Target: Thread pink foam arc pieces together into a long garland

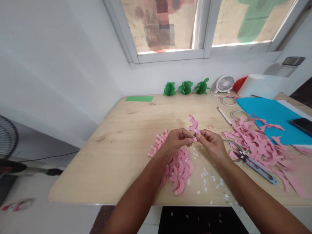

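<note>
Both my hands meet over the middle of the wooden table, closed on one wavy pink paper strip whose free end curls up and away from me. My left hand pinches its near end between thumb and finger. From the other side, my right hand grips the strip with thumb and fingertips. Below my left wrist lies a heap of curved pink paper pieces. Small white scraps are scattered between my forearms. A pair of scissors and a blue cutter knife lie beside my right forearm.
Pink paper offcuts pile up at right beside blue sheets and a phone. A white marker and tape rolls lie behind. Several green paper turtles, a green strip and a small fan line the back.
</note>
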A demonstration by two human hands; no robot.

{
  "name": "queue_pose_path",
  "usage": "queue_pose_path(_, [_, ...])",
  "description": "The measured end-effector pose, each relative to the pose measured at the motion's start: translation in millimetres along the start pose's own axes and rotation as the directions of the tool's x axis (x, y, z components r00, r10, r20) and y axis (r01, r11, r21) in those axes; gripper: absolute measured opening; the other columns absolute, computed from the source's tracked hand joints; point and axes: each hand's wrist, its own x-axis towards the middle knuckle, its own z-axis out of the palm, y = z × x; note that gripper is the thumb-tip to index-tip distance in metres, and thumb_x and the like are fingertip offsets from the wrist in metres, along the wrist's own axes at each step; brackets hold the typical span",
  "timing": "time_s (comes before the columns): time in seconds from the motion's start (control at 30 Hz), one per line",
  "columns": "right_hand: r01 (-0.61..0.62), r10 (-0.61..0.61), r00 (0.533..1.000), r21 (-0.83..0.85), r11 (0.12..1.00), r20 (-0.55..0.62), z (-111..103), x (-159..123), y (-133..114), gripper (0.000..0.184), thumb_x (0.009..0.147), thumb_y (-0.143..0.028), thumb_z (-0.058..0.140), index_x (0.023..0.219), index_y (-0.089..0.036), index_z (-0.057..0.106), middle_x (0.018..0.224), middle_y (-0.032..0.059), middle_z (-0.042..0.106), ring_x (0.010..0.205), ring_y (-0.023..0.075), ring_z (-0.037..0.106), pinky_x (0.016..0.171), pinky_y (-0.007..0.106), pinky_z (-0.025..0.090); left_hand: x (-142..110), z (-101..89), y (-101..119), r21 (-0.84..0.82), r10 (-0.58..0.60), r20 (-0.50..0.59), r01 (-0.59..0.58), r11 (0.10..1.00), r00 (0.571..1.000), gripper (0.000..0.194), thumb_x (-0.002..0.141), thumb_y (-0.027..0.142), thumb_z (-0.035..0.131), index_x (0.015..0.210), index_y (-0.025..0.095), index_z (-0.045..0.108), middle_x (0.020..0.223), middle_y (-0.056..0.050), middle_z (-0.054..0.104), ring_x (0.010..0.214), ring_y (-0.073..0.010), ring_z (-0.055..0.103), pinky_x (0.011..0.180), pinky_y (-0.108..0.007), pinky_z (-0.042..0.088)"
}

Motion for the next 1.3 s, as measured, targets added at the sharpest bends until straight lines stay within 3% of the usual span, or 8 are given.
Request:
queue_pose_path(0.13, [0.007,-0.007,1.000,0.026,1.000,-0.006,-0.3,0.5,0.4,0.020,0.077,-0.037,0.063,0.071,-0.017,0.061,0.064,-0.0003,0.060,0.065,0.0165,0.058,0.063,0.027,0.045,-0.3,1.1,0.9,0.017,-0.001,-0.022,0.002,1.000,1.000,0.017,0.067,0.025,0.072,0.073,0.012,0.064,0.065,-0.001,0.061,0.060,-0.0099,0.055,0.059,-0.024,0.044])
queue_pose_path(0.27, [0.021,-0.021,1.000,-0.005,1.000,-0.016,-0.2,0.7,-0.4,0.020,0.078,-0.037,0.062,0.071,-0.018,0.061,0.064,-0.0006,0.060,0.064,0.0160,0.057,0.062,0.027,0.044,-0.7,0.3,0.9,0.059,-0.081,-0.011,0.082,0.995,0.997,0.022,0.069,0.028,0.070,0.084,0.013,0.065,0.065,-0.002,0.063,0.058,-0.0105,0.056,0.058,-0.024,0.045])
queue_pose_path(0.37, [0.036,-0.038,0.999,-0.078,0.996,-0.033,-0.2,0.1,-1.2,0.021,0.078,-0.039,0.061,0.074,-0.018,0.063,0.067,0.0003,0.061,0.065,0.0164,0.056,0.061,0.027,0.043,-1.0,-0.9,1.2,0.113,-0.110,-0.008,0.110,0.987,0.994,0.019,0.071,0.031,0.068,0.075,0.013,0.064,0.062,-0.002,0.062,0.056,-0.0100,0.055,0.057,-0.024,0.043])
queue_pose_path(0.47, [0.015,-0.018,0.999,-0.071,0.997,-0.038,-0.2,-0.6,-2.6,0.023,0.077,-0.041,0.061,0.076,-0.018,0.063,0.068,0.0006,0.061,0.063,0.0159,0.055,0.059,0.026,0.042,-0.7,-2.0,1.6,0.120,-0.088,-0.005,0.088,0.989,0.996,0.020,0.070,0.032,0.068,0.068,0.013,0.063,0.059,-0.002,0.062,0.055,-0.0098,0.054,0.056,-0.023,0.042])
queue_pose_path(0.7, [-0.070,0.073,0.997,0.138,0.988,-0.017,-0.1,1.4,-4.2,0.022,0.070,-0.039,0.068,0.070,-0.017,0.064,0.062,-0.0002,0.057,0.059,0.0129,0.050,0.057,0.025,0.040,-0.8,-3.7,1.9,0.064,-0.038,0.053,0.035,0.997,0.998,0.023,0.070,0.035,0.069,0.065,0.013,0.062,0.057,-0.002,0.062,0.052,-0.0100,0.054,0.056,-0.024,0.042])
queue_pose_path(0.93, [-0.054,0.057,0.998,0.060,0.997,-0.041,-1.3,2.0,-1.5,0.025,0.072,-0.041,0.065,0.066,-0.017,0.062,0.059,-0.0004,0.056,0.056,0.0123,0.048,0.055,0.024,0.038,-1.5,-2.5,3.1,0.070,-0.050,0.035,0.047,0.996,0.998,0.021,0.074,0.033,0.066,0.076,0.013,0.064,0.062,-0.002,0.062,0.056,-0.0105,0.055,0.055,-0.023,0.043])
queue_pose_path(1.1, [-0.068,0.068,0.996,0.018,0.998,-0.061,-1.1,1.7,-1.2,0.024,0.074,-0.040,0.062,0.069,-0.017,0.062,0.062,0.0011,0.057,0.057,0.0130,0.047,0.052,0.023,0.037,-0.7,-0.9,5.2,0.114,0.057,-0.079,-0.048,0.992,0.995,0.017,0.072,0.030,0.066,0.072,0.014,0.062,0.064,-0.001,0.061,0.059,-0.0106,0.054,0.057,-0.023,0.043])
queue_pose_path(1.3, [-0.054,0.046,0.988,-0.053,0.997,-0.145,-0.6,1.8,-0.9,0.024,0.074,-0.041,0.062,0.072,-0.018,0.062,0.062,0.0006,0.058,0.056,0.0137,0.049,0.050,0.024,0.038,-1.3,4.2,4.3,0.480,0.279,-0.152,-0.176,0.859,0.948,0.008,0.069,0.024,0.065,0.065,0.018,0.063,0.064,-0.001,0.062,0.063,-0.0136,0.054,0.062,-0.026,0.043])
